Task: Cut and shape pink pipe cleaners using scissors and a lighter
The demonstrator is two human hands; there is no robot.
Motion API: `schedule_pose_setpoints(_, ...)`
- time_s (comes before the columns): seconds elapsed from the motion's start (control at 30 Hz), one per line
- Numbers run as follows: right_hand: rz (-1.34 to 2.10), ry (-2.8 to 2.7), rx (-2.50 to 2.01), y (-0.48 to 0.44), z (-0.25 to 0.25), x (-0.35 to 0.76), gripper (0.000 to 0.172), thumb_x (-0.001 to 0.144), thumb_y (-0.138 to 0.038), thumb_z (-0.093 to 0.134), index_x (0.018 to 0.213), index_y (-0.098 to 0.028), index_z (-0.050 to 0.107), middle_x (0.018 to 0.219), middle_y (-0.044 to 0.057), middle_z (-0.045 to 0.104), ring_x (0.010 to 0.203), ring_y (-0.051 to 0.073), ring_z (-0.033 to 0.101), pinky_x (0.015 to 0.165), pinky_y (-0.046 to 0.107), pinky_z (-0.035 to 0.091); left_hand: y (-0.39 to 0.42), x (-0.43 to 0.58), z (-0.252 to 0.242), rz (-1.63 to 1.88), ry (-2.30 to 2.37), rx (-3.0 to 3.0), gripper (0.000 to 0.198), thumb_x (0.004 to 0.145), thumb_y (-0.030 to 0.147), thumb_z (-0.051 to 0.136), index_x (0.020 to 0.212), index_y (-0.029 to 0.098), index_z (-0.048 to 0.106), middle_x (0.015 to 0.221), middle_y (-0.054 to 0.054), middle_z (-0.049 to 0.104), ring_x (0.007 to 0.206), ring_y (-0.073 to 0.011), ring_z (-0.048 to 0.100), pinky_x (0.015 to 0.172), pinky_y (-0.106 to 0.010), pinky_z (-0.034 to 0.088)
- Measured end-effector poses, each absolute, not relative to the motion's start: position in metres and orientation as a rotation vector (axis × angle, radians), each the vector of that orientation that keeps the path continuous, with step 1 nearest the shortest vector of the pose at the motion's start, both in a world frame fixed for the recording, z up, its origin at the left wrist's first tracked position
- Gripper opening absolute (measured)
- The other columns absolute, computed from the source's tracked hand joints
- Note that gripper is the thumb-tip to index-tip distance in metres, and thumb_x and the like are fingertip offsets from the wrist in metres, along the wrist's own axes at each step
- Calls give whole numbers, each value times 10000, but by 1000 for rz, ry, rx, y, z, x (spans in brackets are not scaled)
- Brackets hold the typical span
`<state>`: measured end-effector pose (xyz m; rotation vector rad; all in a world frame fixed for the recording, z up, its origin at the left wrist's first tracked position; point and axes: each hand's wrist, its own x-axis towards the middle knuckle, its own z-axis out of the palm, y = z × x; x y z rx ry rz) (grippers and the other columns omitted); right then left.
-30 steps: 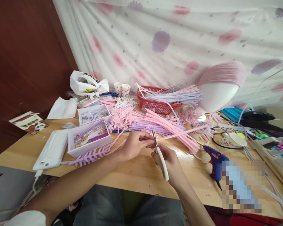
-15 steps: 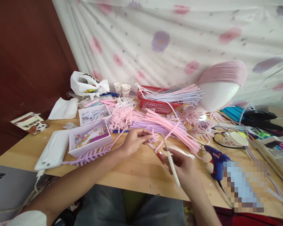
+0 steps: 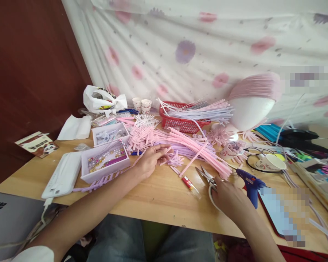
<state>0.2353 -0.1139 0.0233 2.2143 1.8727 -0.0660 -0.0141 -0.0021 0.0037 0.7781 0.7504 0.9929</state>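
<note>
My left hand [image 3: 153, 159] is closed in a pinch on a short pink pipe cleaner piece [image 3: 166, 151]. Just right of its fingers lies a small cluster of purple pipe cleaner pieces [image 3: 175, 159]. My right hand [image 3: 227, 193] grips the pale handles of a pair of scissors [image 3: 209, 176] low over the tabletop, the blades slightly apart and pointing up-left. Between the hands rests a red-labelled clear lighter [image 3: 190, 185]. Beyond them spreads a bundle of long pink pipe cleaners [image 3: 191, 145], over purple ones [image 3: 164, 137], with a heap of short pink pieces [image 3: 140, 136] on the left.
Two white boxes, the nearer one [image 3: 105, 169] with beads, and a power bank [image 3: 62, 174] stand left. A red basket [image 3: 177, 123] of pipe cleaners sits behind. Rightward are a blue glue gun [image 3: 251, 185], a phone [image 3: 276, 213], a paper cup [image 3: 270, 162] and a mannequin head [image 3: 251, 109].
My right hand has moved right and down with the scissors, away from my left hand, uncovering the lighter. My left hand has shifted slightly left and up, off the purple cluster.
</note>
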Motion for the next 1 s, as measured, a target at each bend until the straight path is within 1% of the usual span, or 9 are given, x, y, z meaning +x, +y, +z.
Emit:
schedule_pose_setpoints(0.2,-89,1841,2079,-104,48,239,215,847,-183,548,982,-111,700,931,209,723,1003,370,672,696,379,466,-1,-12,7,1001,742,640,124,835,65,691,939,134,688,835,-37,733,747,-107,721,774,-214,573)
schedule_pose_setpoints(0.33,29,1953,2193,-110,53,236,231,892,-266,545,1026,-165,703,1007,165,722,947,330,685,682,369,474,-1,-12,9,1016,709,638,131,811,59,717,919,129,690,815,-32,734,770,-122,735,819,-230,581)
schedule_pose_setpoints(0.47,145,2387,2159,-117,26,212,255,915,-341,548,1085,-199,675,996,115,717,880,265,687,675,321,474,0,-14,6,1007,742,695,207,734,165,820,904,129,706,824,-44,743,730,-121,721,697,-206,571)
schedule_pose_setpoints(0.6,147,2466,2038,-120,-2,189,148,923,-210,521,984,-204,656,851,85,668,761,230,661,560,279,404,0,-16,5,1065,816,820,335,640,296,886,891,141,728,818,-45,745,584,-68,622,473,-150,416)
schedule_pose_setpoints(0.73,91,2570,2160,-121,2,186,197,875,-82,435,910,-183,601,848,92,635,681,204,606,544,287,371,0,-16,8,1138,864,899,364,613,360,888,872,148,744,818,-46,751,504,-46,525,446,-176,351)
schedule_pose_setpoints(0.8,-60,2709,2364,-115,14,184,144,879,-126,448,915,-181,575,832,74,622,666,188,580,563,285,381,0,-15,9,1155,853,916,350,612,354,887,864,153,748,802,-37,747,503,-44,510,465,-184,359)
schedule_pose_setpoints(0.87,-419,2796,2596,-101,29,177,98,893,-261,539,914,-179,590,711,18,570,588,154,519,541,270,367,-1,-15,10,1154,837,937,341,617,349,885,866,158,750,771,-24,735,501,-43,501,475,-186,357)
schedule_pose_setpoints(0.9,-673,2788,2701,-91,35,172,164,879,-336,600,917,-178,618,646,-13,527,535,131,466,515,261,344,-1,-14,10,1148,832,948,343,621,352,883,870,159,749,752,-17,728,498,-44,500,476,-189,354)
schedule_pose_setpoints(1.0,-1486,2704,2785,-57,47,155,373,785,-447,722,1007,-148,707,660,-20,535,489,87,374,468,247,283,-3,-14,10,1131,816,970,357,624,369,879,871,156,736,710,-6,706,488,-49,504,476,-194,347)
